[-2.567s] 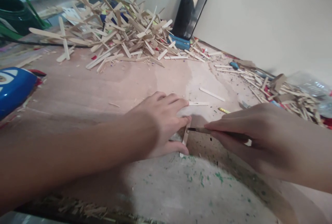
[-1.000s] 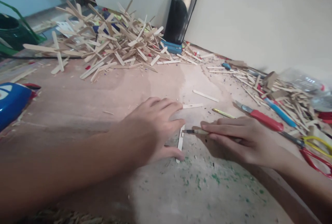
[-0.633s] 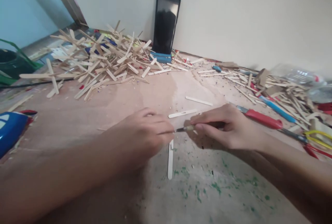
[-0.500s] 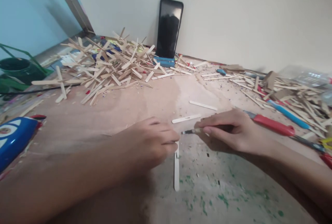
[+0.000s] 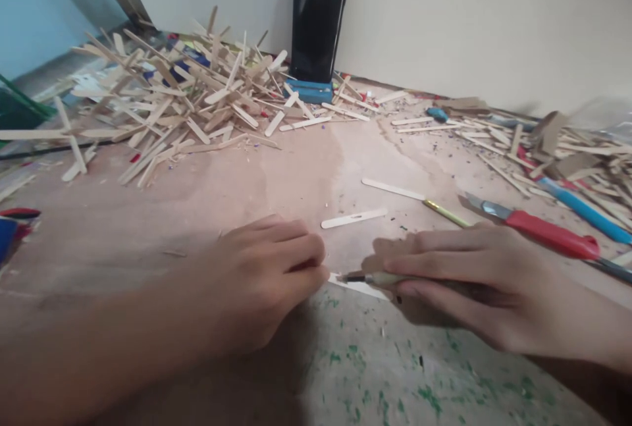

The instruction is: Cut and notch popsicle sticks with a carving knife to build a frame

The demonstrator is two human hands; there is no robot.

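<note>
My left hand (image 5: 269, 268) rests low in the middle of the worktop, fingers curled and pinching the left end of a flat wooden craft stick (image 5: 359, 286). That stick lies almost sideways between my two hands. My right hand (image 5: 464, 288) is closed round a thin craft knife (image 5: 368, 277), held like a pen. Its dark blade tip touches the stick close to my left fingertips. Most of the knife's handle is hidden under my fingers.
A big heap of craft sticks (image 5: 187, 97) fills the back left. A dark phone (image 5: 318, 14) leans on the wall in a blue stand (image 5: 309, 90). Loose sticks (image 5: 353, 218), a red-handled cutter (image 5: 538, 232), a blue tool (image 5: 582, 209) and scrap wood (image 5: 553, 143) lie right.
The stick lay lengthwise toward me half a second ago; it now lies nearly sideways. Both hands sit a little lower and closer to me, the knife tip still on the stick.
</note>
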